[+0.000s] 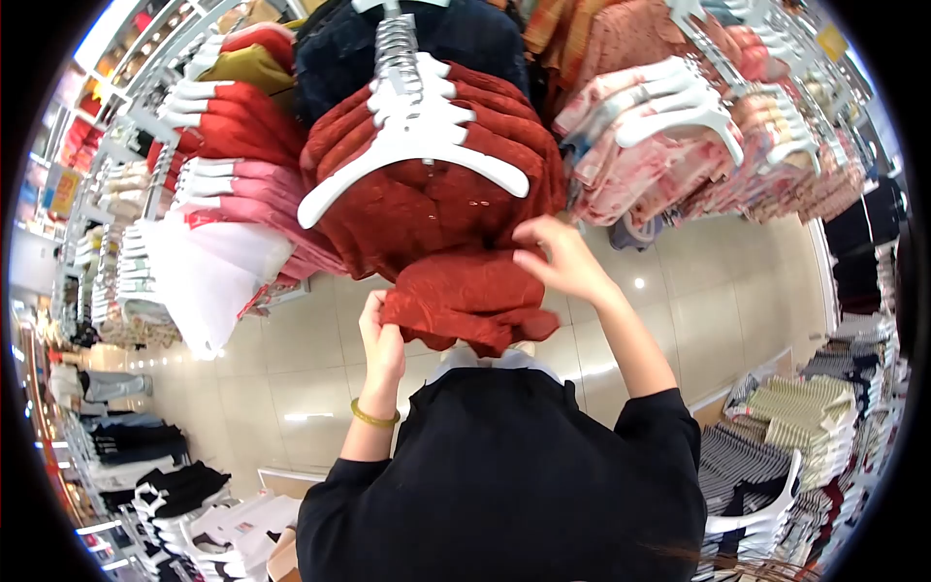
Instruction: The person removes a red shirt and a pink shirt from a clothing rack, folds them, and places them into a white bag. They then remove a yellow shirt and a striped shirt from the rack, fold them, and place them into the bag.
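Grasping a dark-red garment (465, 286) at frame centre with the left hand (382, 341); holding the right hand (564, 260), unclenched, at its upper-right edge.

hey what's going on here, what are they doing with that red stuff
A person's left hand pinches the left edge of a bunched red cloth, while the right hand is open at its upper right; whether it touches the cloth is unclear. Just beyond, red garments hang in a row on white hangers. I can't tell whether the cloth is part of the front garment or separate.
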### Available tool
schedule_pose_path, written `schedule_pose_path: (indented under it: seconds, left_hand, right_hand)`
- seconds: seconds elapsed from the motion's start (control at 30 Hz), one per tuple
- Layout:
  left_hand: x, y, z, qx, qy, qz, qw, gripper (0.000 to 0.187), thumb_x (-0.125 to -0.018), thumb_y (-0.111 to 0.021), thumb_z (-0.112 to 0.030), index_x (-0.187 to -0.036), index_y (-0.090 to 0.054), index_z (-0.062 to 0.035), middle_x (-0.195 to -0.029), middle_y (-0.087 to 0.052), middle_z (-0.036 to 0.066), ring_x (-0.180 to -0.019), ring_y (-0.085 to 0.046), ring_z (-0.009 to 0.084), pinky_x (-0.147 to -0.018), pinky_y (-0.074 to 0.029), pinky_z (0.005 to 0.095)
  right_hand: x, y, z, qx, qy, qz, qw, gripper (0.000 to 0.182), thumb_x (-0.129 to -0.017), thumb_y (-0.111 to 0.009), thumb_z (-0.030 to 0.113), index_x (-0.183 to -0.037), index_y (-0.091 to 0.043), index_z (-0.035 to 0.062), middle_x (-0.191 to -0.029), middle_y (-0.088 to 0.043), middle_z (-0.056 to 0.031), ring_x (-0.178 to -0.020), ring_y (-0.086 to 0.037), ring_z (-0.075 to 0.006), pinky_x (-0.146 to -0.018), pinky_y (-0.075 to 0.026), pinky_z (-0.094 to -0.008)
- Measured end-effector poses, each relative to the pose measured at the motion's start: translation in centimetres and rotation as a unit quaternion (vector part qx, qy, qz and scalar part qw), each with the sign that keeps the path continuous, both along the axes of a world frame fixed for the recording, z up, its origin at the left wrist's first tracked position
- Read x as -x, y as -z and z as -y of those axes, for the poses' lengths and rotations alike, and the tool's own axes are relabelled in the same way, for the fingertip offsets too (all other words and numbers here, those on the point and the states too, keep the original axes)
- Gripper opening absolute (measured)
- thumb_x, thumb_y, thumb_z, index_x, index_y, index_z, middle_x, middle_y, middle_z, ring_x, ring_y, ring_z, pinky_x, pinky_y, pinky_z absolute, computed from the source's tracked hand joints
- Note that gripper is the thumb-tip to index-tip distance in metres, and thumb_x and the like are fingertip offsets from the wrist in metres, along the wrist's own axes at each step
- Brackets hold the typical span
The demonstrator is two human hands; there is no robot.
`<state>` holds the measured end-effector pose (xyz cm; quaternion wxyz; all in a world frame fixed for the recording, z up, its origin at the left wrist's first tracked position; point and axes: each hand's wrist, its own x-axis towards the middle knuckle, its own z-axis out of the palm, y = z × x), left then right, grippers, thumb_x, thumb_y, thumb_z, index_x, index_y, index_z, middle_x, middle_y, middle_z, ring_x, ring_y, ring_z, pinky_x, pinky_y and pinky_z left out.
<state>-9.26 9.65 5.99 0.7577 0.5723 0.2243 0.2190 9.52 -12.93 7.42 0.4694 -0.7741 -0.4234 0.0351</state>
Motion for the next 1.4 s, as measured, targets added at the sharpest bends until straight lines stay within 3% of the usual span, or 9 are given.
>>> schedule_pose_path:
  seconds: [0.1, 0.3, 0.47, 0.63, 0.73, 0.9, 1.03, 1.23, 1.4]
  left_hand:
    - [2.8, -0.2, -1.2, -0.012, -0.006, -0.036, 0.999, 0.011, -0.089, -0.045, 0.004, -0.091, -0.054, -0.0021, -0.086, -0.06, 0.001, -0.074, -0.052, 0.0065, -0.069, -0.046, 0.0224]
    - [6.6, -0.6, -4.2, -0.089, -0.113, -0.024, 0.989, 0.011, -0.081, -0.045, 0.006, -0.077, -0.052, -0.0005, -0.071, -0.056, -0.001, -0.063, -0.046, 0.0039, -0.058, -0.042, 0.0195]
    - [9.3, -0.3, -7.9, -0.135, -0.226, -0.069, 0.962, 0.012, -0.071, -0.043, 0.011, -0.071, -0.047, -0.0007, -0.066, -0.051, -0.001, -0.061, -0.043, 0.0042, -0.056, -0.04, 0.0203]
    - [10.5, -1.0, -11.5, -0.175, -0.274, -0.071, 0.943, 0.012, -0.068, -0.044, 0.01, -0.068, -0.044, -0.0017, -0.063, -0.047, -0.002, -0.056, -0.04, 0.0045, -0.05, -0.037, 0.0203]
    - [10.1, -2.8, -12.4, -0.285, -0.31, -0.105, 0.901, 0.008, -0.063, -0.045, 0.007, -0.065, -0.043, -0.0015, -0.057, -0.043, -0.002, -0.053, -0.036, 0.0054, -0.049, -0.035, 0.0208]
    - [8.7, -3.4, -14.1, -0.37, -0.276, -0.128, 0.878, 0.008, -0.062, -0.046, 0.006, -0.063, -0.042, -0.0009, -0.056, -0.041, -0.001, -0.053, -0.033, 0.0071, -0.049, -0.033, 0.0225]
    - [7.2, -3.9, -13.8, -0.384, -0.274, -0.124, 0.873, 0.008, -0.063, -0.048, 0.006, -0.064, -0.043, -0.0003, -0.057, -0.042, -0.002, -0.055, -0.035, 0.0067, -0.051, -0.034, 0.0221]
    - [5.6, -3.8, -14.0, -0.418, -0.212, -0.151, 0.87, 0.01, -0.064, -0.052, 0.004, -0.063, -0.043, 0.0008, -0.053, -0.04, 0.001, -0.054, -0.035, 0.0064, -0.05, -0.034, 0.0232]
    - [3.5, -2.5, -14.1, -0.41, -0.19, -0.096, 0.887, 0.03, -0.063, -0.068, -0.004, -0.061, -0.038, -0.0012, -0.053, -0.033, -0.001, -0.055, -0.032, 0.0057, -0.048, -0.03, 0.0232]
  right_hand:
    - [-3.7, 1.0, -5.0, -0.055, 0.16, 0.089, 0.982, 0.032, -0.078, -0.069, 0.01, -0.107, -0.058, 0.0029, -0.105, -0.06, -0.0146, -0.1, -0.056, -0.0344, -0.086, -0.046, -0.0407]
    - [-7.3, 4.0, -12.1, 0.001, 0.194, 0.107, 0.975, 0.04, -0.072, -0.075, 0.016, -0.107, -0.058, 0.0054, -0.101, -0.06, -0.0139, -0.098, -0.056, -0.0352, -0.084, -0.046, -0.0436]
    - [-5.3, 4.0, -13.6, 0.017, 0.139, -0.005, 0.99, 0.027, -0.077, -0.073, 0.019, -0.082, -0.058, -0.0024, -0.069, -0.059, -0.0192, -0.065, -0.061, -0.0349, -0.062, -0.048, -0.04]
    - [-3.0, 1.9, -12.3, -0.002, 0.148, -0.09, 0.985, 0.031, -0.08, -0.075, 0.025, -0.084, -0.062, -0.0026, -0.061, -0.057, -0.0132, -0.055, -0.053, -0.0156, -0.056, -0.045, -0.0314]
    - [-1.6, 0.5, -11.7, -0.006, 0.152, -0.096, 0.984, 0.032, -0.079, -0.076, 0.026, -0.085, -0.063, -0.0022, -0.062, -0.057, -0.0115, -0.056, -0.053, -0.0132, -0.056, -0.045, -0.0306]
    - [-1.4, -1.8, -12.1, -0.062, 0.201, -0.057, 0.976, 0.033, -0.078, -0.077, 0.026, -0.087, -0.062, -0.0018, -0.065, -0.057, -0.012, -0.059, -0.049, -0.0129, -0.058, -0.044, -0.0285]
    - [-0.2, -4.1, -10.4, -0.111, 0.188, -0.087, 0.972, 0.028, -0.081, -0.075, 0.022, -0.08, -0.059, -0.0008, -0.062, -0.058, -0.0022, -0.058, -0.053, -0.0073, -0.055, -0.044, -0.0255]
    - [7.3, -2.4, -3.6, -0.056, 0.053, -0.287, 0.955, 0.015, -0.083, -0.069, 0.01, -0.077, -0.058, 0.0021, -0.06, -0.055, 0.0002, -0.046, -0.053, -0.0055, -0.042, -0.04, -0.0224]
    - [13.3, 0.0, 0.0, 0.04, 0.02, -0.174, 0.984, 0.023, -0.077, -0.077, 0.016, -0.091, -0.069, 0.0001, -0.08, -0.069, -0.012, -0.07, -0.065, -0.0172, -0.068, -0.051, -0.0299]
